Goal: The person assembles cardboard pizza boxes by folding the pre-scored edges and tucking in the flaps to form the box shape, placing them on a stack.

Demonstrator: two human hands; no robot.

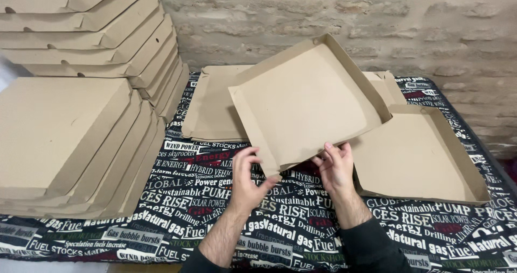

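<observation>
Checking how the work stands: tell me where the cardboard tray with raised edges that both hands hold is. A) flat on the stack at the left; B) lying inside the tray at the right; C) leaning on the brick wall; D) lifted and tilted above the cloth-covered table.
D: the left hand and right hand grip the near edge of the cardboard tray, which tilts up clear of the table.

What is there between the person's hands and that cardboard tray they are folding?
Nothing visible. The left hand and the right hand both grip the near edge of the tilted cardboard tray directly, above the printed tablecloth. The flat cardboard sheets lie behind it, and another tray sits off to the right.
</observation>
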